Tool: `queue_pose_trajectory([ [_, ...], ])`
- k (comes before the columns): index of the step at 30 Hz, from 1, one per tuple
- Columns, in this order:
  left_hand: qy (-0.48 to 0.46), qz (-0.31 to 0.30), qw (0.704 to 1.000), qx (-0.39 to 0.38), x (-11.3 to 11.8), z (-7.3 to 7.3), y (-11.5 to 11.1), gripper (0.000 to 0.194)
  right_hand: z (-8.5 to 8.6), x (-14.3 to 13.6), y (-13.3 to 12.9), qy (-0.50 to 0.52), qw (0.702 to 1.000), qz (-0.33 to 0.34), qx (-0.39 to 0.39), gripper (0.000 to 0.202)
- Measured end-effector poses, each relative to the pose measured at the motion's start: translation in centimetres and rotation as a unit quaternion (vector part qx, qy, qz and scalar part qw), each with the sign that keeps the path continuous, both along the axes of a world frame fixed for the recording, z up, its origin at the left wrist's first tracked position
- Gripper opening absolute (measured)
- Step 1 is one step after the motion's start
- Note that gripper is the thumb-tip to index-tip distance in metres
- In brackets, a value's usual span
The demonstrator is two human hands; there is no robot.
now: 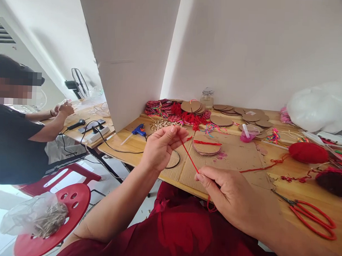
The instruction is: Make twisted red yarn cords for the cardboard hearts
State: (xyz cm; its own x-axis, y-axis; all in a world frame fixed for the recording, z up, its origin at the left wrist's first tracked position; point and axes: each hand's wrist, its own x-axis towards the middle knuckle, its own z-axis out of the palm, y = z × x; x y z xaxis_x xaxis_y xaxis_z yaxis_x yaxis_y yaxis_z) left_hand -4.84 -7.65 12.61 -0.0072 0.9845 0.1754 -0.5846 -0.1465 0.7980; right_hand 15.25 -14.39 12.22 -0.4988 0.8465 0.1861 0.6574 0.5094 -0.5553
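Observation:
A length of red yarn [190, 155] runs taut between my two hands above the table's front edge. My left hand [165, 143] pinches its upper end between thumb and fingers. Lower and to the right, my right hand [223, 187] grips the other part, and a loose loop hangs below it. Just beyond the hands, a stack of round cardboard discs [206, 148] has a red yarn strand [206, 143] lying across its top. At the right, a ball of red yarn [308, 153] trails a strand leftward toward my right hand. Red-handled scissors [311, 217] lie nearby.
A blue glue gun [139, 129] with a cord lies left. Behind are braided red pieces [160, 108], more cardboard discs [252, 115], a glass jar [207, 97] and a pink cup [246, 134]. A co-worker [14, 136] sits left, beside a red stool [79, 203].

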Motion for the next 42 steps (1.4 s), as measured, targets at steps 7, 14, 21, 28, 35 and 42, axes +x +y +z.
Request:
queue_pose_trajectory([
  [7,0.154,-0.136,0.978,-0.031,2.1,-3.5,-0.8,0.021,2.3,1.8,1.6,0.064,0.994,0.037,0.078,0.026],
  [14,0.172,-0.244,0.952,-0.061,2.9,-4.0,-1.1,0.014,2.3,3.0,4.3,0.125,0.984,0.072,0.105,0.028],
  [21,0.118,-0.299,0.944,-0.077,3.0,-1.9,-1.7,0.02,-1.6,3.9,6.4,0.263,0.961,0.077,-0.048,0.032],
  [28,-0.006,-0.183,0.983,-0.026,3.7,-0.2,0.3,0.013,-4.6,3.5,4.4,0.233,0.962,0.018,-0.143,0.033],
  [35,0.032,-0.099,0.994,-0.019,5.1,-2.6,1.0,0.019,-1.9,3.0,2.1,0.115,0.993,0.004,-0.031,0.029],
  [42,0.127,-0.177,0.974,-0.059,6.3,-4.4,-0.2,0.024,0.7,4.2,2.9,0.115,0.992,0.038,0.033,0.026],
])
